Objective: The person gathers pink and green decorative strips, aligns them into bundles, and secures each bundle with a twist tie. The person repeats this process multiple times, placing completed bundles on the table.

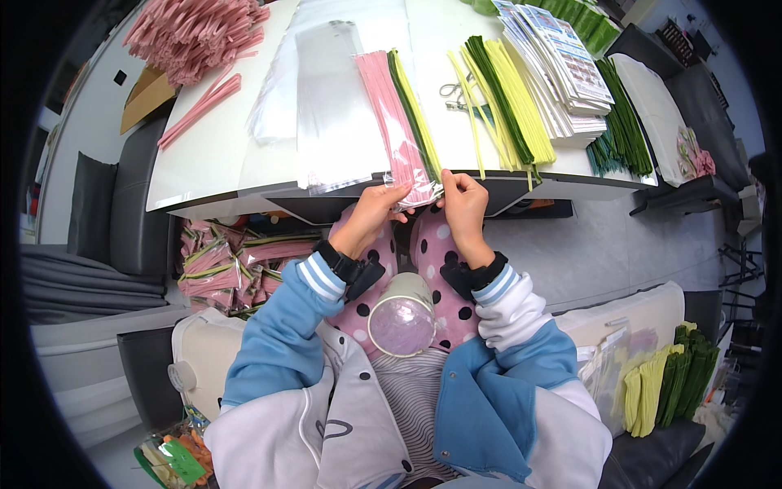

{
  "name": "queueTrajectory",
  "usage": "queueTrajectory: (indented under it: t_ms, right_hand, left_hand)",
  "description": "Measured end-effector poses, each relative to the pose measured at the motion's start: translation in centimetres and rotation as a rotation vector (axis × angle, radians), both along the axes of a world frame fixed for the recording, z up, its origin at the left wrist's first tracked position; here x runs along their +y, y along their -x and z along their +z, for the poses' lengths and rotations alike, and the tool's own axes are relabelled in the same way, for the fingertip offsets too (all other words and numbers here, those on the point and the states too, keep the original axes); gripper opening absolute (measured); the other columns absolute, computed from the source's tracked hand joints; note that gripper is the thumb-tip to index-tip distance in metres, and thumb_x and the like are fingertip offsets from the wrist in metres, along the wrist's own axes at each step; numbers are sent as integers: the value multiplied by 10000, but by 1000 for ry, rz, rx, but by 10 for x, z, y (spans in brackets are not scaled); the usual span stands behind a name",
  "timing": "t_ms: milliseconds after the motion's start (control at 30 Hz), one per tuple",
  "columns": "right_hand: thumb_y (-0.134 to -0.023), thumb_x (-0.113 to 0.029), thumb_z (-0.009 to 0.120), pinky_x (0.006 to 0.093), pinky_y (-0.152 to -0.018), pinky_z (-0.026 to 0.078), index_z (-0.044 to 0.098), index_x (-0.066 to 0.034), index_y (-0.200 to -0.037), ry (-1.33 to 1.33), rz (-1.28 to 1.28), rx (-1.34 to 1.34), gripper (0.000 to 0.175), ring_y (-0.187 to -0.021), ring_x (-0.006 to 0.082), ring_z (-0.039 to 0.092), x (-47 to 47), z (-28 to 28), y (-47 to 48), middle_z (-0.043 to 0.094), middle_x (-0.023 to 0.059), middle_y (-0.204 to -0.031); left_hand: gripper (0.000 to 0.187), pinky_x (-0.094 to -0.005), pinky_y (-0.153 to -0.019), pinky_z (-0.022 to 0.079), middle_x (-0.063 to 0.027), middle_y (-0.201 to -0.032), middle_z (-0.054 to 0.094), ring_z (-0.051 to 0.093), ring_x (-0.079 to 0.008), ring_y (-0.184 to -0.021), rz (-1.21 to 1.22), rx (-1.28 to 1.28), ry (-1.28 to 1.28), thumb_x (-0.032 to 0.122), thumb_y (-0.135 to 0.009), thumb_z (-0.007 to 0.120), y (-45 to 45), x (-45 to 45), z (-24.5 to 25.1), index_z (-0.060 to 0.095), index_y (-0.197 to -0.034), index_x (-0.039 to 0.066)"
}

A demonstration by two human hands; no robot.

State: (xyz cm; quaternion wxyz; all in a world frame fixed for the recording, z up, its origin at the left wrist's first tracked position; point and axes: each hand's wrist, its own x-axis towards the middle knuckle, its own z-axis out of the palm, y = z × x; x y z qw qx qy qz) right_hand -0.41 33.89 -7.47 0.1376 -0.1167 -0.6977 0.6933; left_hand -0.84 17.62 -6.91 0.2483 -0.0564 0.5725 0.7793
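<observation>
A clear plastic bag (408,156) lies over the table's front edge, holding pink chenille stems (386,104) with thin dark green stems (405,104) and yellow stems (420,122) along their right side. My left hand (374,211) grips the left corner of the bag's near end, thumb on top. At the right corner of that end, my right hand (465,205) pinches the plastic between thumb and fingers. Left of it lies a stack of flat clear bags (333,116). Between my thighs a pale bin (408,285) holds crumpled clear film.
Pink stems (189,40) are heaped at the back left. To the right lie scissors (451,90), loose yellow stems (519,104), stacked printed sheets (568,67) and dark green stems (623,116). Filled bags (235,266) pile up below the table's left side.
</observation>
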Motion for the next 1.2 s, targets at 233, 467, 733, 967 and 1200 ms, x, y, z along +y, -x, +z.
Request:
queueTrajectory:
  t_ms: [233,467,733,967,1200]
  right_hand:
    - [-871,-108,619,215,-405,379,564,15,-723,116,80,-9,200,-438,68,518,-1,19,-11,559,10,-570]
    - [-868,-84,628,178,-561,423,496,38,-1186,251,319,25,365,-639,36,527,8,82,-34,603,-7,-742]
    - [-866,-123,655,181,-541,339,643,18,-853,84,471,101,142,-632,11,449,-10,114,-64,556,-64,-723]
    - [-902,-105,561,230,-508,399,642,29,-870,-464,812,277,160,-552,73,489,-28,125,-80,541,50,-578]
    - [-963,-144,476,233,-656,509,568,24,-1178,-19,695,60,288,-705,140,649,3,106,-64,686,123,-805]
  left_hand:
    - [253,-226,-698,467,-25,-876,660,583,-87,-787,-102,409,237,187,-912,584,-15,-15,31,656,-984,-45]
    - [196,-224,-759,446,-49,-1029,621,549,-83,-877,-63,607,88,104,-910,573,-48,-20,75,646,-999,-55]
    - [222,-240,-810,454,-54,-1053,631,564,-94,-912,-47,589,130,91,-895,587,-81,-42,100,636,-1053,-57]
    - [269,-212,-697,460,-22,-915,646,561,-56,-792,131,389,54,158,-877,638,-113,-83,104,628,-1053,-44]
    - [178,-236,-672,480,-41,-886,647,600,-115,-741,990,494,-83,137,-890,614,-163,-225,61,637,-999,-2]
